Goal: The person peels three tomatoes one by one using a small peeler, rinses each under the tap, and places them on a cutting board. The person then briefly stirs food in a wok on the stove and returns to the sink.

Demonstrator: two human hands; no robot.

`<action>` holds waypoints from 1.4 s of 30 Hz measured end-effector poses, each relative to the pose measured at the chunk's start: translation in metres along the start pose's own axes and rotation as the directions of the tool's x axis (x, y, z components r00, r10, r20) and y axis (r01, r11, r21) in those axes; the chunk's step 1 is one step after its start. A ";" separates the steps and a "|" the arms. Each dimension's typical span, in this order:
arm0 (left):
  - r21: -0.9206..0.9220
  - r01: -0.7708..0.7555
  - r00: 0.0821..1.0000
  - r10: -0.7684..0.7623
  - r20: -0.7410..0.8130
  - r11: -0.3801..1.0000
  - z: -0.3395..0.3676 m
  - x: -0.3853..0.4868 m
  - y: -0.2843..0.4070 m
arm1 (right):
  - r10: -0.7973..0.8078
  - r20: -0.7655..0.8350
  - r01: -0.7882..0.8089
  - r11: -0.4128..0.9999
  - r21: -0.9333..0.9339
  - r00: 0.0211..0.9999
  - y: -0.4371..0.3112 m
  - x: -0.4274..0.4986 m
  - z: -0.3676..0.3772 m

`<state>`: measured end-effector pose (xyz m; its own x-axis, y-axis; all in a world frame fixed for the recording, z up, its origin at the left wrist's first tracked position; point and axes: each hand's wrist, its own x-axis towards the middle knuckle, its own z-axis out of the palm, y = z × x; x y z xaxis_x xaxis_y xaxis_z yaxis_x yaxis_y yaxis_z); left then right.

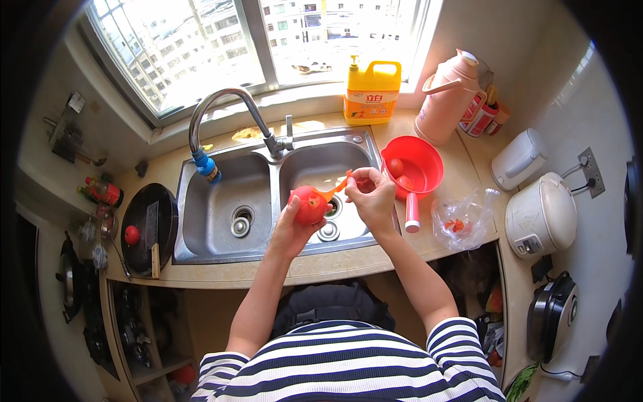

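A red tomato (307, 205) rests in my left hand (290, 226), held above the right basin (301, 173) of a steel double sink. From its side a strip of skin (332, 193) stretches to my right hand (372, 196), whose thumb and fingers pinch the far end. Just right of that hand, a red plastic ladle (432, 171) with a pink handle holds tomatoes (403, 182) on the counter. A clear plastic bag (472, 226) with red scraps (456, 225) inside lies further right.
A curved faucet (241, 93) with a blue nozzle arches over the left basin (216, 211). At left, a dark wok (138, 216) holds a cleaver (152, 226) and another tomato (131, 234). A yellow detergent jug (372, 95), pink thermos (447, 95) and rice cooker (540, 216) line the counter.
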<state>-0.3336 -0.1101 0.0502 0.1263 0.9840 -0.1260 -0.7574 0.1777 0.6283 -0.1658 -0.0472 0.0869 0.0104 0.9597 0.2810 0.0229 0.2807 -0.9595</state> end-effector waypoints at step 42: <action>0.283 -0.072 0.997 0.074 0.004 0.956 0.007 -0.004 0.002 | -0.107 0.448 0.213 0.958 -0.194 0.888 -0.022 -0.008 -0.005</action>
<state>-0.3308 -0.1131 0.0571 0.0726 0.9945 -0.0758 -0.5518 0.1034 0.8276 -0.1613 -0.0614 0.1057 -0.4412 0.8292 0.3433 0.2180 0.4701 -0.8553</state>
